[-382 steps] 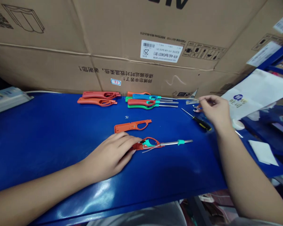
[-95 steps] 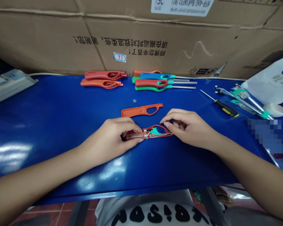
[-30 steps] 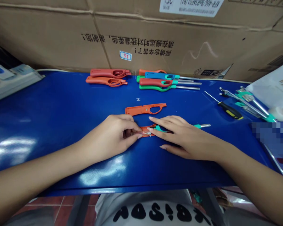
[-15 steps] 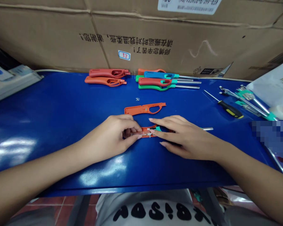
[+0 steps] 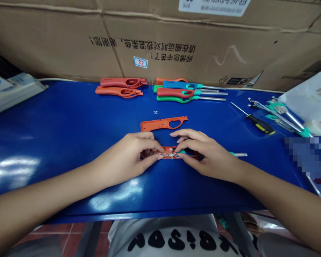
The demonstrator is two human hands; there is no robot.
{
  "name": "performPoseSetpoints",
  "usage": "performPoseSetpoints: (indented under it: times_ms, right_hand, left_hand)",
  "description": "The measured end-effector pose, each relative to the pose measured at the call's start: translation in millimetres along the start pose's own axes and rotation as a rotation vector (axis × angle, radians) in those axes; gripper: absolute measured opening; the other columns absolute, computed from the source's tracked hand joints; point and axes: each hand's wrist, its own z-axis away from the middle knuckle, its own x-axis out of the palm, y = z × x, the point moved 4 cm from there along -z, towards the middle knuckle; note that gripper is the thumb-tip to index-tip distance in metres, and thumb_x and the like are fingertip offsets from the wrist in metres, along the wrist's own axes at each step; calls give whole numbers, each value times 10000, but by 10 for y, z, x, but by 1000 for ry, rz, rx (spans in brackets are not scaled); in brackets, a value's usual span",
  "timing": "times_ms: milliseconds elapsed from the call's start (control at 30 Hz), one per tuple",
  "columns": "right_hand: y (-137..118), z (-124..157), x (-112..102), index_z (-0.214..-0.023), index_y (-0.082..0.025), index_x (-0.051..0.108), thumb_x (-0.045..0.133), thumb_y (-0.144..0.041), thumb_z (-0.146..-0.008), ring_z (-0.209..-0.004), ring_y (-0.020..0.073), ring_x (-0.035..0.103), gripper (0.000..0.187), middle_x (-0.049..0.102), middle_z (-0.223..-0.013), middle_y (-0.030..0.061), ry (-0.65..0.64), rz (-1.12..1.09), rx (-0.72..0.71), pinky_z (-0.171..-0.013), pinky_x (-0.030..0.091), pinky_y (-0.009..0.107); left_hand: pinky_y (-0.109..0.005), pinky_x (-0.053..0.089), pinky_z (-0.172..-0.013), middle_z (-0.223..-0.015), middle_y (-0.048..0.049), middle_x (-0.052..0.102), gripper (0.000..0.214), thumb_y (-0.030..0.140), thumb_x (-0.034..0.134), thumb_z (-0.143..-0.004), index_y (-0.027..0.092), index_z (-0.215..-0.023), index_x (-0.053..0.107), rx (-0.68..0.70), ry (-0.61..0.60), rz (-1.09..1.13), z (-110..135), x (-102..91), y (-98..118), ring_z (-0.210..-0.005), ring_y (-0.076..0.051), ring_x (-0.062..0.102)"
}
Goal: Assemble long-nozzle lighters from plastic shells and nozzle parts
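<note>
An open orange lighter half with a teal trigger and a metal tube lies on the blue table. My left hand pinches its left end, fingers closed on it. My right hand curls over its trigger part, fingertips meeting the left hand's at a small white piece. A loose orange shell half lies just behind the hands.
Two orange shells and several assembled lighters line the back edge below cardboard boxes. A yellow-handled screwdriver, metal tube parts and a white bag sit at right. A white box lies far left.
My right hand's fingers have curled in from flat to a pinch on the lighter half. The lighter and its tube have slid slightly toward me and to the right.
</note>
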Motion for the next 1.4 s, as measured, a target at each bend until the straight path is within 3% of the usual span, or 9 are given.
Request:
performPoseSetpoints:
  times_ms: [433,833,1400]
  right_hand:
    - [-34,-1,-28,-981,-234,657,577,-151,-953,-1218,175,639,118,625,-1363,55,29,-68,26,-1037,509,325]
    - [-25,21,-5,-1040,-248,621,586,-232,-971,-1368,246,539,79,561,-1471,94,-73,-51,44,-1093,461,472]
    - [-56,28,-16,-1093,-256,539,562,-211,-963,-1386,237,490,139,515,-1471,98,-89,-68,62,-1103,439,456]
  left_hand:
    - [-214,489,-665,-909,-6,648,159,161,644,-959,197,-1061,761,56,-5,-4,8,55,55,-735,-90,626]
    - [-238,495,-709,-904,-12,636,186,155,624,-968,210,-1083,759,67,2,-8,6,70,47,-801,-117,633]
    - [-241,505,-728,-897,-8,644,250,217,625,-993,275,-1199,755,88,-16,23,7,59,10,-792,-114,630]
